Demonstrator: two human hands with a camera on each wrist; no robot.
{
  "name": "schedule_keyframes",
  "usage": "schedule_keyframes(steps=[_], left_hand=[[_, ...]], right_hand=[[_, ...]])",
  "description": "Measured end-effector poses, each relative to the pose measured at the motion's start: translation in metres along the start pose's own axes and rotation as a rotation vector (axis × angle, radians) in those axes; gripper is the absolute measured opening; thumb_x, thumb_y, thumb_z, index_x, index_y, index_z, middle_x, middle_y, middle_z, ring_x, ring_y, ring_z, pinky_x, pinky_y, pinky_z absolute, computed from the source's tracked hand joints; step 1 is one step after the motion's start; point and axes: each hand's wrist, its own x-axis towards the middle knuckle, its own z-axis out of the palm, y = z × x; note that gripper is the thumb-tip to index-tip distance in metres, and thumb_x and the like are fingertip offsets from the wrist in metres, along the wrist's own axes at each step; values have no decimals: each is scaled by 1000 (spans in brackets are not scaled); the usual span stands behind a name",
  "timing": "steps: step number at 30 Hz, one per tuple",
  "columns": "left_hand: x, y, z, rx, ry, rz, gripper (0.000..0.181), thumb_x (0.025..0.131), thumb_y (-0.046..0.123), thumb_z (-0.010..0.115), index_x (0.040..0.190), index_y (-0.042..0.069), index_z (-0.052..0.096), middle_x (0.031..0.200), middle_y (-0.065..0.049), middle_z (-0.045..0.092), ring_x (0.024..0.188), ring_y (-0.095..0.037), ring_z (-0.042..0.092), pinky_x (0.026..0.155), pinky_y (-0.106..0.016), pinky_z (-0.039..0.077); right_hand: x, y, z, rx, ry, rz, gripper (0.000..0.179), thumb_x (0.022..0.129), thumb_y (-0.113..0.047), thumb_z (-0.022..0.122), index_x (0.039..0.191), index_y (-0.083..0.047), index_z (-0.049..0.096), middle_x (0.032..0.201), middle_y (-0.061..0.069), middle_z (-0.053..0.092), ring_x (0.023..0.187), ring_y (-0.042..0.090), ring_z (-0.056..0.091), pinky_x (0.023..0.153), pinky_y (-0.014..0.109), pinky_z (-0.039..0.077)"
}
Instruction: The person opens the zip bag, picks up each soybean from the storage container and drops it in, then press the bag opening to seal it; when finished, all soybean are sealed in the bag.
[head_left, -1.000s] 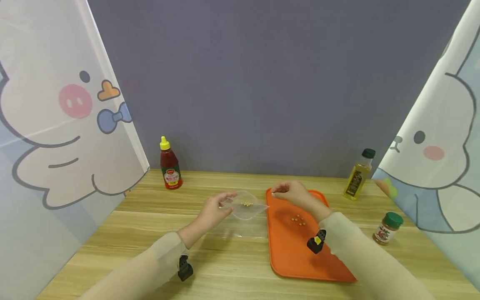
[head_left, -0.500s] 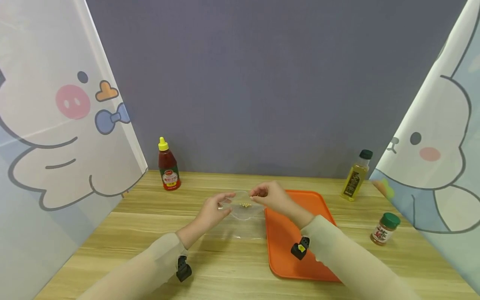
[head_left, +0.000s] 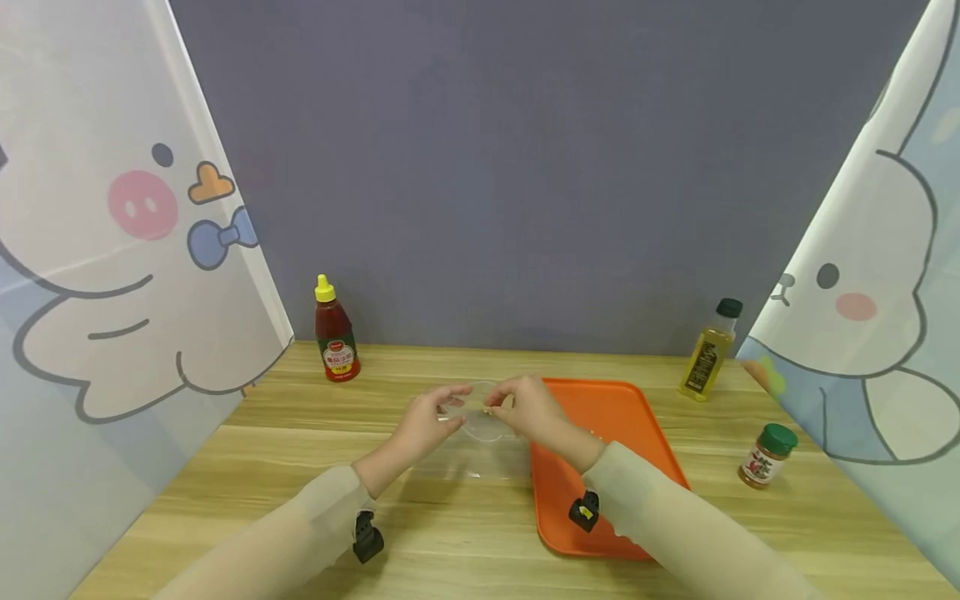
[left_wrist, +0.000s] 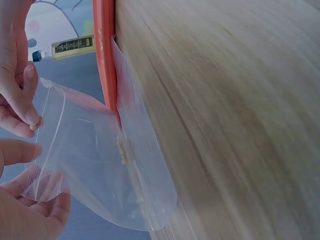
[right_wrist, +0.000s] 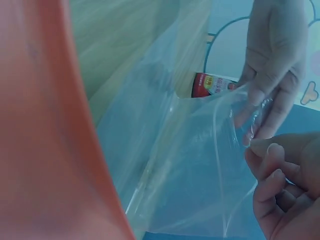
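A clear zip bag (left_wrist: pixel 85 145) stands with its mouth spread, its lower part flat on the table. My left hand (head_left: pixel 422 427) holds it by the rim, fingers and thumb at the mouth. Between thumb and fingertip, my right hand (head_left: pixel 531 410) pinches a soybean (left_wrist: pixel 33 127), right at the bag's mouth. More soybeans (left_wrist: pixel 122 151) lie at the bottom of the bag, visible in the left wrist view. Beside the bag is an orange tray (head_left: pixel 592 533); a few soybeans (head_left: pixel 596 433) show on it, partly hidden by my right forearm.
A ketchup bottle (head_left: pixel 337 342) with a yellow cap stands at the back left. An oil bottle (head_left: pixel 709 354) is at the back right, and a green-lidded spice jar (head_left: pixel 767 457) sits right of the tray. A grey panel (head_left: pixel 480 183) closes off the table's back.
My right hand has come left from above the tray to the bag's mouth, carrying a soybean. The left hand keeps its place on the bag.
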Motion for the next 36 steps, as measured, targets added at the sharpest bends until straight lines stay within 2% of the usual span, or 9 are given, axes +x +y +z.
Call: schedule_keyframes(steps=[4,10,21,29,36], left_hand=[[0,2,0,6,2,7,45,85,-1,70,128,8,62,124,-9,66,105,-25,64,88,-44,51],[-1,0,0,-4,-3,13,45,85,-1,69,129,7,61,126,-9,64,106,-25,64,88,-44,51],[-2,-1,0,-6,-5,-2,45,85,-1,69,129,7,61,125,-9,65,106,-26,64,88,-44,51],[-2,-1,0,-22,-9,-3,45,85,-2,69,128,8,61,125,-10,65,108,-30,63,89,-46,50],[-2,0,0,-10,0,-7,44,85,-1,70,127,9,63,125,-8,65,106,-25,64,88,-43,51]], right_hand=[[0,-1,3,-38,-6,-29,8,85,-5,72,92,-5,76,86,4,73,44,5,46,43,21,43],[-1,-2,4,24,-52,2,10,85,-3,71,94,-3,76,77,4,70,48,8,55,44,23,48],[-2,1,4,37,-27,-12,11,84,0,72,92,-5,76,79,5,72,56,6,57,49,20,49],[-3,3,-9,89,1,-19,9,83,-2,73,92,-4,76,81,4,72,62,8,59,54,21,50],[-4,9,-27,147,25,18,8,84,-6,73,91,-9,76,82,3,71,69,11,63,59,25,54]])
